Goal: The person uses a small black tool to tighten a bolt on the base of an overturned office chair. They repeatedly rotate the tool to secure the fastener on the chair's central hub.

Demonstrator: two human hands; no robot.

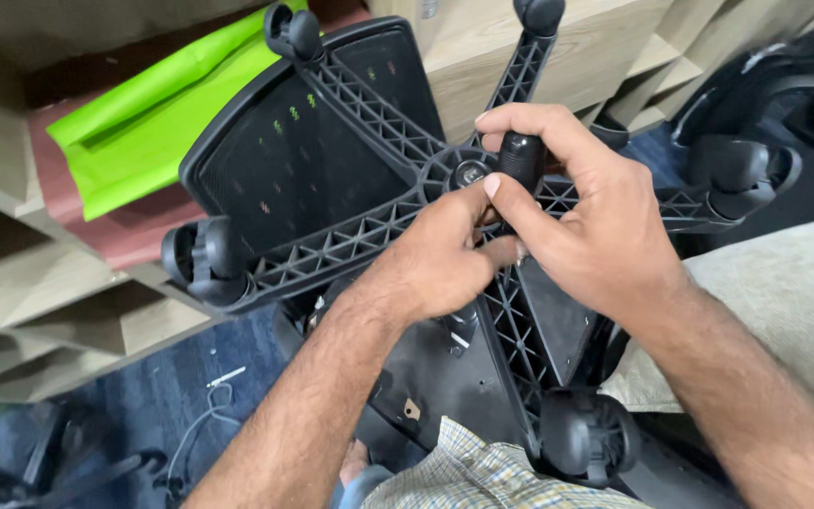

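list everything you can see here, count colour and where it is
chair base: 1, black, five ribbed spokes, upturned in the middle of the view
casters: 5, black, one at each spoke tip
black handle: 1, at the hub of the base, gripped by the right hand
mesh seat: 1, black, behind the spokes
green sheet: 1, bright green, upper left on the shelving
wooden shelving: pale wood, left and top
cushion: 1, beige, right edge
cable: 1, white, on the blue floor at lower left
checked shirt: 1, pale plaid, bottom centre
left hand: fingers at the hub, below the handle
right hand: wrapped round the black handle
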